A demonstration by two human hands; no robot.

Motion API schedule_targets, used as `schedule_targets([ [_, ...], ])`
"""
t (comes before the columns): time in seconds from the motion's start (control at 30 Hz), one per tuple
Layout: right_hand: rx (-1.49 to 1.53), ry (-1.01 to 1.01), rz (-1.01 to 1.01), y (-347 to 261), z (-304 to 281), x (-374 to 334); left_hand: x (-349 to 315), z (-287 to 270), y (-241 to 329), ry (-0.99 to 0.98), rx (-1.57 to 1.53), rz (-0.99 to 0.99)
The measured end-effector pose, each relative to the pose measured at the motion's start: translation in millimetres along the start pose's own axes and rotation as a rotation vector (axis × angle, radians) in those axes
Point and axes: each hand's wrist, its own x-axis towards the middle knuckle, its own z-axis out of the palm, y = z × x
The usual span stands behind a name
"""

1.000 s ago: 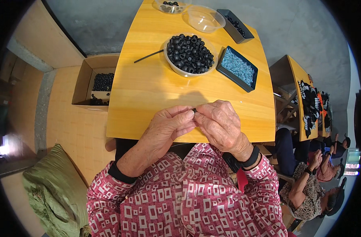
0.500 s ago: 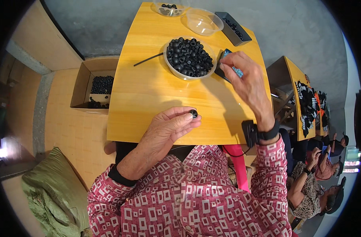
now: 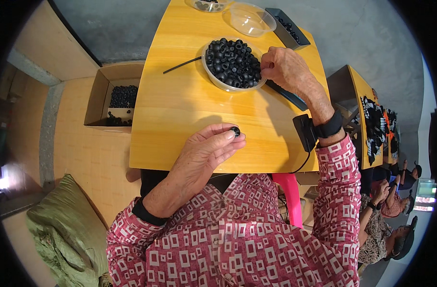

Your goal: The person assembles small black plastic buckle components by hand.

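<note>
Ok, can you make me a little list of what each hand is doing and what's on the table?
left hand: pinches a small black round ring part at the fingertips
right hand: fingers curled, at the clear round bowl of black ring parts
table: yellow wooden table
also on table: thin black stick, empty clear plastic bowl
on floor: cardboard box with black parts

Red shirt (image 3: pixel 256 239) w/ white squares, black cuffs, black wrist device (image 3: pixel 305 131).

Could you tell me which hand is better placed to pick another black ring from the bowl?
Probably the right hand: it hovers at the rim of the bowl of black rings, while the left hand is nearer the body, pinching one small black ring.
</note>
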Motion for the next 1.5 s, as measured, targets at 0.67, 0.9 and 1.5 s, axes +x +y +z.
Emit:
schedule_targets([
  [0.67,0.111,0.051,0.016,3,9,-3,2,-3,0,0.01,0.026,-0.022],
  [0.9,0.377,0.067,-0.058,-12,12,-8,1,-4,-1,0.017,0.028,-0.013],
  [1.5,0.458,-0.06,-0.009,-6,10,-6,-1,-1,0,0.008,0.017,0.014],
])
